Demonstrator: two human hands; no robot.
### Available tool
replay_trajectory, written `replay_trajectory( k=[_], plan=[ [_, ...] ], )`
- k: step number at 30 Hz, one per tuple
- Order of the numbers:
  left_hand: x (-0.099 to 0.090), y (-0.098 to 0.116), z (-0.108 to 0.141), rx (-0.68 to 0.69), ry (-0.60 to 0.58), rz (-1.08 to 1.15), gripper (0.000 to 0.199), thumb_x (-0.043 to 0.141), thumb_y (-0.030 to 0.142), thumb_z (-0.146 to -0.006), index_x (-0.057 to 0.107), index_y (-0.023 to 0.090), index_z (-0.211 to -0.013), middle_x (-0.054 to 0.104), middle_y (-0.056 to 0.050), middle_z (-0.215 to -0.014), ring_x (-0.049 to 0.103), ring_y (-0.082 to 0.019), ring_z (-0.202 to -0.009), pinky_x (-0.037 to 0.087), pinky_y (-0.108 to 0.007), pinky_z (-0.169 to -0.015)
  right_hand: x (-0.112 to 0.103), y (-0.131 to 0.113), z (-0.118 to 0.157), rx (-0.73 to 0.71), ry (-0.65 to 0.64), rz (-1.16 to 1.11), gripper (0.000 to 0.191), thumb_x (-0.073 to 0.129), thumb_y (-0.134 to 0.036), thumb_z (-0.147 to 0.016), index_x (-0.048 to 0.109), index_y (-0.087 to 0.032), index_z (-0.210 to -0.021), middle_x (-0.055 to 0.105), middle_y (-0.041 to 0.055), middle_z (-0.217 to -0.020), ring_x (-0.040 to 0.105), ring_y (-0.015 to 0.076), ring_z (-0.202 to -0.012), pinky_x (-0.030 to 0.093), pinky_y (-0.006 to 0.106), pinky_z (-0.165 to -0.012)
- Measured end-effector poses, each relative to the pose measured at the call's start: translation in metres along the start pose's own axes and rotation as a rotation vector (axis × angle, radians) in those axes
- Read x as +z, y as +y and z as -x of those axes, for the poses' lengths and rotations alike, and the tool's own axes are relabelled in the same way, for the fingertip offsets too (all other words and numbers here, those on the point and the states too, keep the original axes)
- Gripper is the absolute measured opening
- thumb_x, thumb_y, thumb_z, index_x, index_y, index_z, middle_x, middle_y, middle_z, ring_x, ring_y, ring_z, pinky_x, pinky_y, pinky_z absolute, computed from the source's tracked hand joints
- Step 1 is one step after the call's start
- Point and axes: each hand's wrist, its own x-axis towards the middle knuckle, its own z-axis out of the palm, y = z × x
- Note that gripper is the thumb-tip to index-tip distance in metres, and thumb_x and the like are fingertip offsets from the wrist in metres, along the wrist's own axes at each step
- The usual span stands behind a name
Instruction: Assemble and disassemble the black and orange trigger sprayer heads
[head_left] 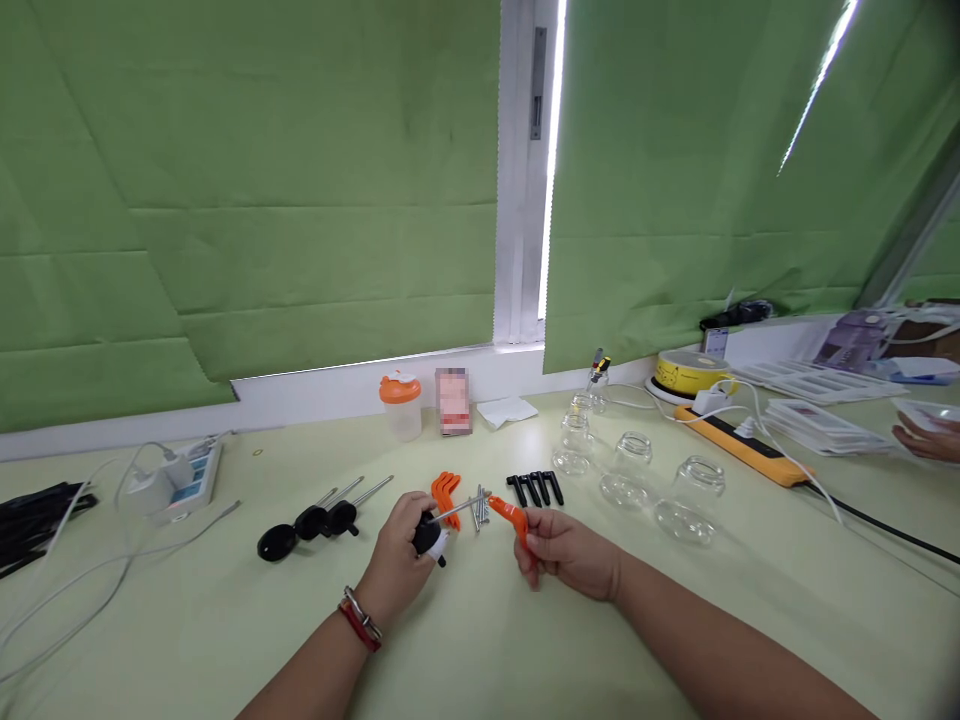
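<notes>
My left hand (401,550) is closed around a black round part (426,534) with a white piece and a thin metal rod (459,508) that points right. In my right hand (574,552) is an orange curved handle (513,517), its upper end close to the rod's tip; whether they touch I cannot tell. Behind the hands lie more orange handles (446,498), metal screws (478,512) and a row of black angled pieces (535,489). Left of my left hand rest black round parts with metal rods (312,522).
Several glass jars (694,490) stand on the right. Behind are an orange-lidded cup (402,407), a small box (453,402) and a white paper (508,411). Power strips (742,447) with cables lie at both sides. Another person's hand (926,435) shows at the right edge.
</notes>
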Motion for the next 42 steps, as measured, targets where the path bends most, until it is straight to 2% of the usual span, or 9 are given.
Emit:
replay_trajectory(
  k=[2,5,11,20,27,32,36,39,42],
  plan=[
    [0.001,0.003,0.0,-0.007,-0.027,0.027,0.015,0.052,0.018,-0.076,0.054,0.02,-0.091,0.052,-0.008,-0.103,0.053,-0.019,-0.096,0.045,-0.032,-0.082,-0.004,0.001,-0.002,0.006,0.047,-0.125,0.025,0.059,-0.04,-0.08,0.048,-0.018,-0.085,0.05,-0.004,-0.061,0.042,0.0072,-0.046,0.035,0.022,-0.046],
    [0.003,0.005,0.002,-0.012,-0.074,0.056,0.01,0.053,0.016,-0.076,0.053,0.02,-0.085,0.051,-0.007,-0.102,0.053,-0.018,-0.093,0.045,-0.03,-0.08,-0.003,0.0,-0.003,-0.005,0.117,-0.215,0.025,0.058,-0.04,-0.082,0.046,-0.019,-0.079,0.041,-0.0066,-0.054,0.029,0.0049,-0.042,0.024,0.019,-0.04],
    [0.008,0.005,0.005,-0.008,-0.162,0.055,0.012,0.051,0.01,-0.073,0.05,0.02,-0.079,0.051,-0.005,-0.101,0.052,-0.017,-0.093,0.043,-0.03,-0.082,0.005,0.002,-0.002,-0.003,0.104,-0.113,0.022,0.055,-0.038,-0.085,0.047,-0.018,-0.078,0.042,-0.0067,-0.05,0.024,0.0045,-0.039,0.019,0.019,-0.037],
    [0.01,0.002,0.009,-0.084,-0.226,-0.057,0.013,0.051,0.012,-0.071,0.048,0.021,-0.081,0.055,-0.001,-0.081,0.051,-0.015,-0.071,0.04,-0.027,-0.064,0.006,0.005,-0.003,-0.018,0.106,-0.136,0.025,0.05,-0.042,-0.087,0.048,-0.018,-0.078,0.047,-0.0052,-0.052,0.026,0.0045,-0.038,0.021,0.02,-0.038],
    [0.009,0.015,0.01,-0.18,-0.249,-0.173,0.013,0.049,0.014,-0.069,0.049,0.021,-0.08,0.057,-0.002,-0.081,0.051,-0.017,-0.07,0.038,-0.027,-0.061,0.009,0.005,-0.002,-0.037,0.046,-0.073,0.03,0.048,-0.044,-0.088,0.05,-0.015,-0.078,0.054,-0.0009,-0.057,0.039,0.0059,-0.041,0.025,0.02,-0.04],
    [0.01,0.028,0.012,-0.242,-0.265,-0.238,0.019,0.047,0.009,-0.064,0.049,0.021,-0.079,0.058,-0.002,-0.082,0.053,-0.018,-0.072,0.037,-0.026,-0.062,0.009,0.004,-0.002,-0.053,0.064,-0.066,0.03,0.049,-0.046,-0.086,0.052,-0.016,-0.085,0.056,-0.0012,-0.059,0.04,0.006,-0.042,0.027,0.02,-0.041],
    [0.011,0.027,0.011,-0.259,-0.244,-0.279,0.017,0.047,0.009,-0.063,0.048,0.021,-0.075,0.057,-0.002,-0.078,0.053,-0.018,-0.069,0.035,-0.026,-0.059,0.01,0.004,-0.002,-0.055,0.065,-0.042,0.032,0.051,-0.047,-0.085,0.053,-0.015,-0.081,0.054,-0.0014,-0.058,0.04,0.006,-0.043,0.028,0.02,-0.042],
    [0.012,0.025,0.012,-0.282,-0.221,-0.258,0.016,0.048,0.01,-0.063,0.048,0.021,-0.074,0.056,-0.002,-0.076,0.051,-0.018,-0.067,0.034,-0.026,-0.058,0.01,0.004,-0.003,-0.046,0.063,0.011,0.031,0.052,-0.045,-0.085,0.053,-0.015,-0.081,0.054,-0.0015,-0.058,0.041,0.0057,-0.044,0.028,0.019,-0.043],
    [0.013,0.024,0.012,-0.304,-0.206,-0.124,0.011,0.056,0.02,-0.067,0.049,0.021,-0.076,0.055,-0.001,-0.075,0.05,-0.018,-0.067,0.037,-0.027,-0.06,0.008,0.005,-0.004,-0.042,0.075,0.029,0.029,0.05,-0.044,-0.087,0.052,-0.016,-0.082,0.054,-0.0015,-0.059,0.041,0.0059,-0.044,0.03,0.019,-0.043]
  ],
)
